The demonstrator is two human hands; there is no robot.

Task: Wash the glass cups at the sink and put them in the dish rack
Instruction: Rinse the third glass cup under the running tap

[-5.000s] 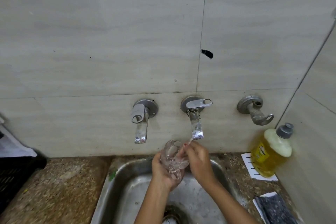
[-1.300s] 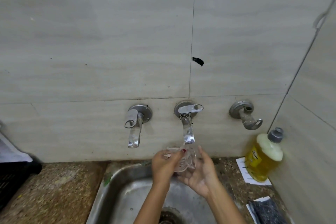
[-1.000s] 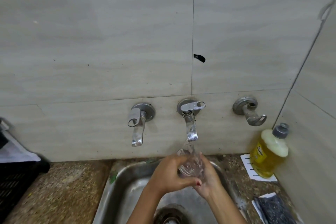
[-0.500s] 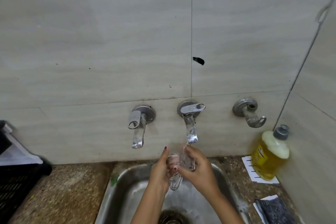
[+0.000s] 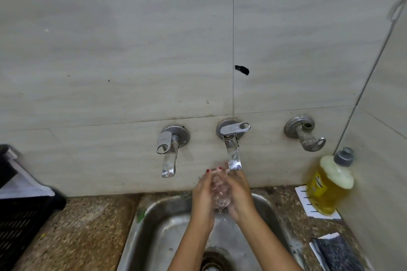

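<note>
Under my grip lies the steel sink (image 5: 154,226), its drain below my wrists. Well off to the left of my grip sits the black dish rack (image 5: 19,222), where I judge this cup belongs next. Off to the right stands the yellow soap bottle (image 5: 330,185). The tap (image 5: 233,156) ends just above my fingers.

My left hand (image 5: 203,196) and right hand (image 5: 240,193) are clamped on the glass cup (image 5: 221,196) from either side, fingers curled round it. It sits between my palms under the spout, dripping into the basin.

I expect it to be light and rigid, but wet, so slippery, and it would break against the steel. For the carry I'd wrap one hand round its body, not pinch the rim.
</note>
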